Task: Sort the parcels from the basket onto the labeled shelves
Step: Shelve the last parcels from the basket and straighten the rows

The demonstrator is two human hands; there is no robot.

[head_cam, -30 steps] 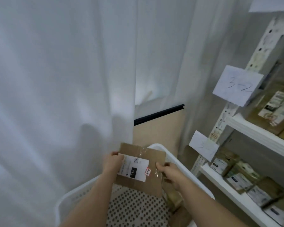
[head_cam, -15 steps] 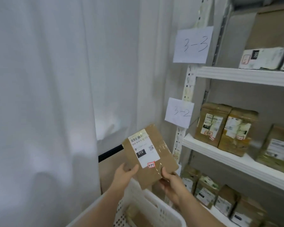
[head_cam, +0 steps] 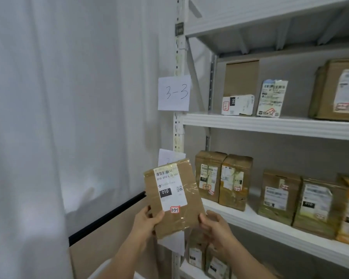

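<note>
Room: upper shelf (head_cam: 270, 124) bare at its left end beside the post, boxes (head_cam: 239, 87) further right | Hands: left hand (head_cam: 147, 222) and right hand (head_cam: 215, 228) both grip the parcel's (head_cam: 173, 198) lower corners, held tilted before the shelf post | Writing: parcel label "010", red tag "3-3-1"; paper sign (head_cam: 173, 93) reads "3-3".

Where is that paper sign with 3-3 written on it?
The 3-3 sign hangs on the white shelf post, left of the upper shelf, above the parcel held in both hands.
</note>
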